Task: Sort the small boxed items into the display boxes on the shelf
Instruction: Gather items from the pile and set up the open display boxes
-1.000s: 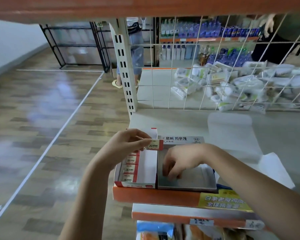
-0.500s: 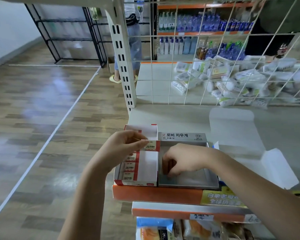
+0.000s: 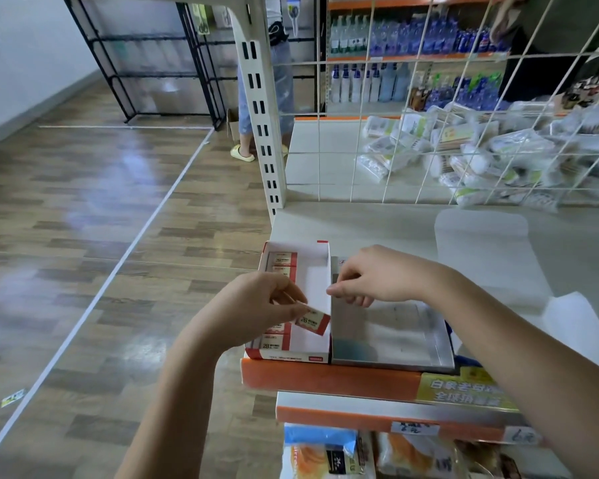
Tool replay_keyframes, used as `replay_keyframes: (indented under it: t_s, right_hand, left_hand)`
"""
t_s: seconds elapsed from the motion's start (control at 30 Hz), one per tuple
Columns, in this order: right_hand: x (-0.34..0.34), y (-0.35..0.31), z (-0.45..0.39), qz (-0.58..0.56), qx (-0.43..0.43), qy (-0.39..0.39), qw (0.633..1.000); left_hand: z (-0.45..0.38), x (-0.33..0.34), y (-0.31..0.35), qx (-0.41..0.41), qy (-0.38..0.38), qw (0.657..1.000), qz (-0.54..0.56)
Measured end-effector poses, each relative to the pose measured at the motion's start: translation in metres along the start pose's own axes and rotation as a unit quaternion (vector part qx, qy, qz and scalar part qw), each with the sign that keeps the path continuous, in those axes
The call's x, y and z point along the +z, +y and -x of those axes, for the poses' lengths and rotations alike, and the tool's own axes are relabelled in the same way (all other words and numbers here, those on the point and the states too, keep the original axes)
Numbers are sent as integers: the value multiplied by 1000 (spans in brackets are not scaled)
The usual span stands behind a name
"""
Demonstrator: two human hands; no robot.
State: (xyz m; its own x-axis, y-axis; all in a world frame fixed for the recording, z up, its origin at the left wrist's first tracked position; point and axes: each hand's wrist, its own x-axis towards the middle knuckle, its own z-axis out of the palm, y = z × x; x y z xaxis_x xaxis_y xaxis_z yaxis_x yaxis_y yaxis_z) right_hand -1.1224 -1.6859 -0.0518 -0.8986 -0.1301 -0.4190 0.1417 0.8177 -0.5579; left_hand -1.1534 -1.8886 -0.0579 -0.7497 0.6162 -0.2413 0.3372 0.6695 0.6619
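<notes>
A red-and-white display box (image 3: 312, 271) sits at the shelf's front left corner, with a column of small boxed erasers (image 3: 279, 266) along its left side. My left hand (image 3: 256, 305) pinches one small red-and-white boxed eraser (image 3: 313, 322), tilted, over the open right half of that box. Touching it on the right is a grey display box (image 3: 395, 335) with nothing in it. My right hand (image 3: 374, 280) hovers over its back left corner. Its curled thumb and forefinger pinch the wall where the two boxes meet.
The grey shelf (image 3: 360, 226) has an orange front edge (image 3: 325, 378). A wire grid (image 3: 426, 133) backs it, with several white packets (image 3: 481, 157) behind. A white cardboard flap (image 3: 481, 257) lies to the right. A person (image 3: 267, 81) stands past the slotted post (image 3: 261, 115). Packets (image 3: 325, 458) fill the shelf below.
My left hand brought the small boxed eraser from the back of the red-and-white box toward its front. My right hand rose from the grey box's floor to its back left corner.
</notes>
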Motion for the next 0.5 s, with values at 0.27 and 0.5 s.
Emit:
replay_keyframes:
  t_s: [0.27,0.5]
  right_hand:
    - [7,-4,-7,-24,36,10,999]
    - [6,-9,-9,-32,47,-1,998]
  left_hand:
    - [-2,0,4,9,-50,996,-75]
    - [-6,1,8,0,-96,986,-138]
